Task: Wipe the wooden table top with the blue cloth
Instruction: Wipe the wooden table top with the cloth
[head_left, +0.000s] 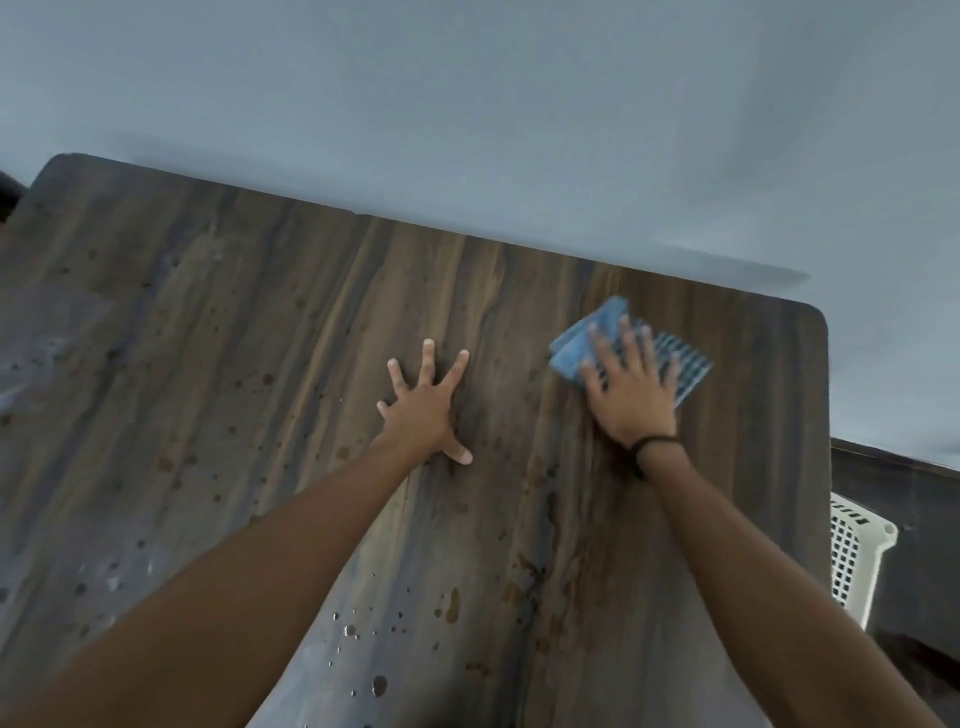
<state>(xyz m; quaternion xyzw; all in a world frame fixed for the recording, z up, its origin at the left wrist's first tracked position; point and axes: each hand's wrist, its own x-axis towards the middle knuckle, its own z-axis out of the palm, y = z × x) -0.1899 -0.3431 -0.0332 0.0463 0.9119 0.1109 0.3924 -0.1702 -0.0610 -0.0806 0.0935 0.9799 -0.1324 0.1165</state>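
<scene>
The wooden table top (260, 364) fills most of the view, dark streaked brown with water drops and spots across it. A folded blue cloth (576, 340) lies flat near the table's far right corner. My right hand (631, 387) presses down on the cloth with fingers spread, covering its middle; a dark band sits on that wrist. My left hand (423, 410) rests flat on the bare wood at the table's centre, fingers splayed, holding nothing. Both forearms reach in from the bottom edge.
A pale blue-grey wall (467, 104) runs along the table's far edge. A white slotted plastic basket (857, 551) stands on the dark floor (914, 499) just past the table's right edge. Water drops (353, 631) cluster near the front.
</scene>
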